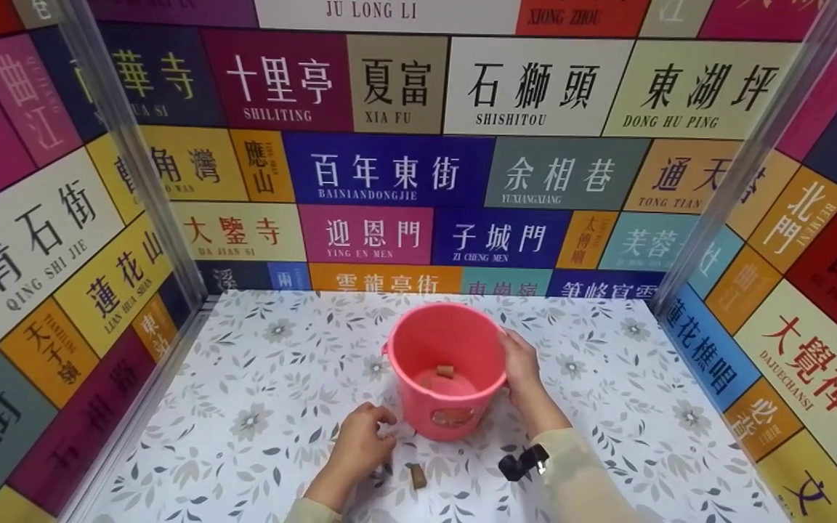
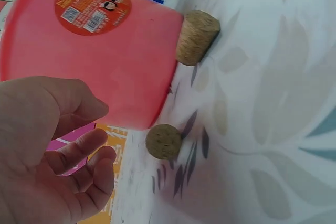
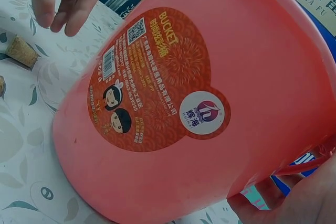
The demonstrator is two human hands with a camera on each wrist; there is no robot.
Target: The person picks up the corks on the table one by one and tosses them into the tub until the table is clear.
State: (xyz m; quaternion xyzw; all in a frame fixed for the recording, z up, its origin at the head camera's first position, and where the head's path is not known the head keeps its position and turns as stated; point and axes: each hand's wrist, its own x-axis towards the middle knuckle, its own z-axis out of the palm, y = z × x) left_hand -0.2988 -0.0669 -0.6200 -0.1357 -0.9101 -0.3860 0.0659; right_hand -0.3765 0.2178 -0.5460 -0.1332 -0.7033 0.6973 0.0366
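Observation:
A pink plastic bucket (image 1: 418, 414) stands upright on the table, its round orange label facing me. At its right side my right hand (image 1: 524, 367) grips the bucket near the rim, by the handle end seen in the right wrist view. Inside lies a small brown cork (image 1: 445, 371). My left hand (image 1: 360, 443) hovers left of the bucket, fingers loosely curled with nothing between them. Two corks lie on the cloth in the left wrist view: a tapered one (image 2: 198, 38) and one showing its round end (image 2: 164, 141). In the head view, one loose cork (image 1: 417, 476) shows beside my left hand.
White cloth with grey leaves and flowers covers the table (image 1: 244, 363). Panels of coloured signs (image 1: 389, 171) rise at the back and both sides, with clear strips at the corners. A black strap (image 1: 524, 463) sits at my right wrist.

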